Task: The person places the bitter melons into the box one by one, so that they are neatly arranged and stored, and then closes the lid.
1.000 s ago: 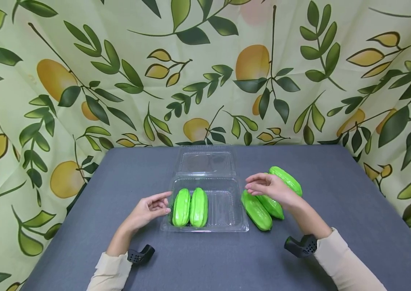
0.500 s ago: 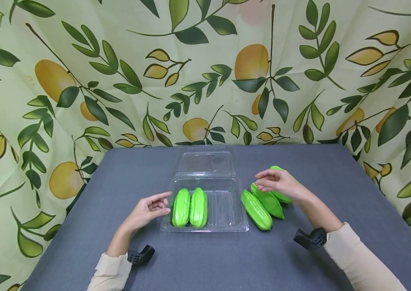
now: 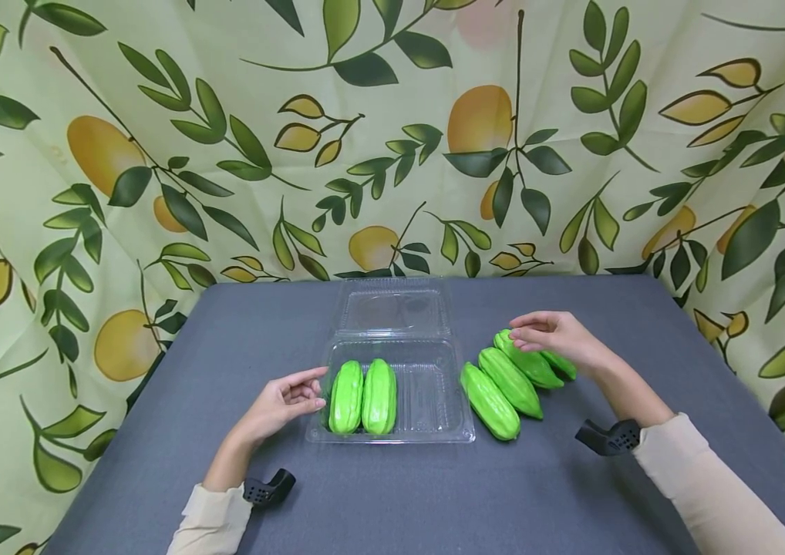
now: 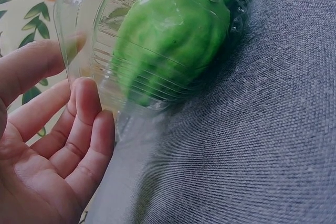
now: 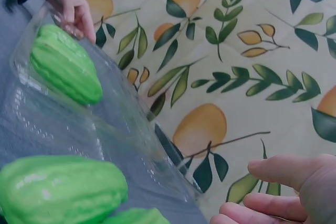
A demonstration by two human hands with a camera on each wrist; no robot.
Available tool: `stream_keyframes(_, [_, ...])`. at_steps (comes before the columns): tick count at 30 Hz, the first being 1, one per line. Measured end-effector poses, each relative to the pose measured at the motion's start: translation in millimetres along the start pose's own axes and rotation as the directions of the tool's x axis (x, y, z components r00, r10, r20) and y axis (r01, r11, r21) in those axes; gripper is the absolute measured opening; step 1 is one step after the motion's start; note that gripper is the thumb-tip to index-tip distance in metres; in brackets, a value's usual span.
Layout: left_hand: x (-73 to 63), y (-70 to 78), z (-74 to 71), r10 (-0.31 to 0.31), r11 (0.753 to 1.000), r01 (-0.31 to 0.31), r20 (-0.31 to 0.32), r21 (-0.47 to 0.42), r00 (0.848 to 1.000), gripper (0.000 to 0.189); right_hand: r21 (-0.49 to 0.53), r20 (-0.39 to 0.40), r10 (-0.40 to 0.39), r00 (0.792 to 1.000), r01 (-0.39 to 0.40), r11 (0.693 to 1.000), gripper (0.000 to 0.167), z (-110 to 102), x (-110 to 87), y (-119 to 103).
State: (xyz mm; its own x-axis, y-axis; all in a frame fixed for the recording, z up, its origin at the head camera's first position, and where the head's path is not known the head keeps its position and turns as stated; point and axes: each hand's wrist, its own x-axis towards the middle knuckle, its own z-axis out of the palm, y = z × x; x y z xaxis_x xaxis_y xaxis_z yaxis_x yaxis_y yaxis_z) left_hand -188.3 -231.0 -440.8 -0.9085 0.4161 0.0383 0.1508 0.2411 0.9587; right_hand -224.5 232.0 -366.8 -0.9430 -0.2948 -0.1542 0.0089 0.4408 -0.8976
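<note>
A clear plastic clamshell container point(image 3: 427, 438) lies with its lid point(image 3: 392, 308) folded back. Two glossy green ridged gourds point(image 3: 380, 397) lie side by side in its left half. My left hand point(image 3: 288, 397) touches the container's left rim, fingers relaxed; in the left wrist view, fingertips point(image 4: 86, 90) rest along the clear wall beside a gourd point(image 4: 170, 40). My right hand point(image 3: 559, 335) is over several more gourds point(image 3: 490, 401) lying slanted in a row to the container's right. Its fingertips overlap the top of a gourd point(image 3: 527, 358), and the right wrist view shows thumb and fingers apart, holding nothing.
A grey cloth covers the table point(image 3: 392, 501). A curtain point(image 3: 392, 116) printed with leaves and orange fruit hangs behind and at both sides. The nearest loose gourd touches or overlaps the container's right edge. Black camera mounts point(image 3: 269, 487) sit on both wrists.
My right hand has moved right and slightly away along the row of loose gourds, uncovering more of them. The left hand and the two gourds in the container stay as they were.
</note>
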Motion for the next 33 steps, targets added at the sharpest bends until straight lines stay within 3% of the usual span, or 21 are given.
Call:
stream_keyframes(11, [-0.1, -0.2, -0.3, 0.002, 1.000, -0.002, 0.000, 0.001, 1.000, 0.056, 0.006, -0.047, -0.056, 0.997, 0.057, 0.998, 0.050, -19, 6.4, 16])
stream_keyframes(20, [-0.5, 0.2, -0.4, -0.003, 1.000, 0.003, -0.002, 0.006, 1.000, 0.056, -0.090, -0.117, -0.024, 0.993, 0.013, 0.996, 0.054, -29, 10.5, 22])
stream_keyframes(33, [-0.4, -0.1, -0.4, 0.006, 1.000, -0.006, 0.000, -0.005, 1.000, 0.055, -0.105, -0.177, 0.000, 0.984, -0.019, 0.994, 0.059, -42, 17.2, 42])
